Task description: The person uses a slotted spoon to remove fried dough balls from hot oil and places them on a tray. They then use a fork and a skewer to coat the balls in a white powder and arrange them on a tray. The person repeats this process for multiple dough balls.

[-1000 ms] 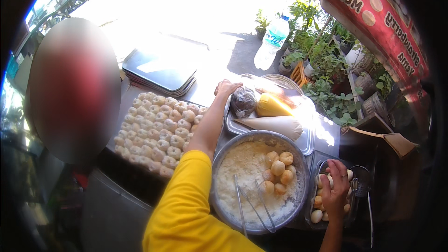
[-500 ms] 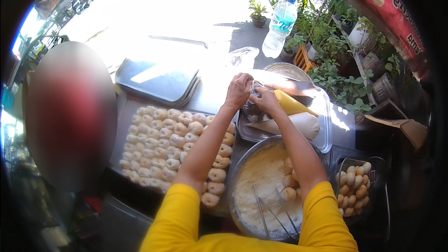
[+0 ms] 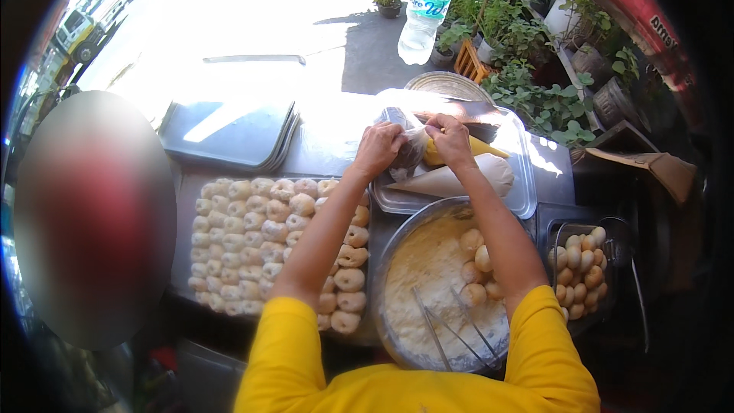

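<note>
Above a clear plastic tray (image 3: 527, 176), both of my hands are closed on the gathered clear film of a plastic bag (image 3: 414, 140). My left hand (image 3: 380, 145) pinches one side of it, and my right hand (image 3: 449, 140) grips the other. The bag's dark, greyish bulk hangs between them. Close beneath my right wrist lie a yellow filled piping bag (image 3: 483, 147) and a white filled piping bag (image 3: 489, 175). A brown filled bag (image 3: 470, 112) rests behind them, partly covered by my right hand.
Sugar-dusted filled buns (image 3: 264, 218) sit in rows at the left. Nearer me are a bowl (image 3: 397, 260) of white powder with buns and tongs (image 3: 433, 329), and a basket of plain buns (image 3: 581, 268). Stacked trays (image 3: 225, 134), a water bottle (image 3: 426, 11) and potted plants (image 3: 535, 99) stand beyond. Someone is at the left.
My hands have spread slightly apart, with the bag's clear film now showing between them. The whole view has shifted, so the bottle and trays appear further left.
</note>
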### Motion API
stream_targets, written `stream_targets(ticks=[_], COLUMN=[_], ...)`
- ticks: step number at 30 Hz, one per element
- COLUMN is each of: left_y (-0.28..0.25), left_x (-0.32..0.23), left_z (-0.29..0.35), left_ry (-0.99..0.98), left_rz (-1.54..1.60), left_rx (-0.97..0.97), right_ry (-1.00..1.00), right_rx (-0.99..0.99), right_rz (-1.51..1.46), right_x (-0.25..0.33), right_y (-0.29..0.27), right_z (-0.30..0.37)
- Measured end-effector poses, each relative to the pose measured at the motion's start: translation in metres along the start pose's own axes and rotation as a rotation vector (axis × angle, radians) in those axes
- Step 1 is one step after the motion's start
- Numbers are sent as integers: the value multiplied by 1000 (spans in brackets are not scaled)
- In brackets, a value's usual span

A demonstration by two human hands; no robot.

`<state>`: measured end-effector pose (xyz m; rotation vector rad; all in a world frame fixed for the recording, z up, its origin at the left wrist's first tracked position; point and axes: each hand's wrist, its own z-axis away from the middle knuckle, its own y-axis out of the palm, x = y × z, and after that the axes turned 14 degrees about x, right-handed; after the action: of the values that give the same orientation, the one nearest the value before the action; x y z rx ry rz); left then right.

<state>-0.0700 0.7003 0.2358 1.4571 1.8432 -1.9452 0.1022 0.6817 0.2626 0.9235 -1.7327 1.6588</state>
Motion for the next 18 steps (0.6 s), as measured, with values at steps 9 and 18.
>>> stream_targets(ticks=[9, 18], left_y=[-8, 5], left_x=[-27, -38], left_z=[-25, -28], left_ry=[28, 47], left_rz=[111, 221], left_rx=[-162, -150], right_ry=[51, 222], right_rx=[-19, -136], right_rz=[-170, 45], right_x=[-1, 1], right_y=[27, 17], right_z=[-9, -26])
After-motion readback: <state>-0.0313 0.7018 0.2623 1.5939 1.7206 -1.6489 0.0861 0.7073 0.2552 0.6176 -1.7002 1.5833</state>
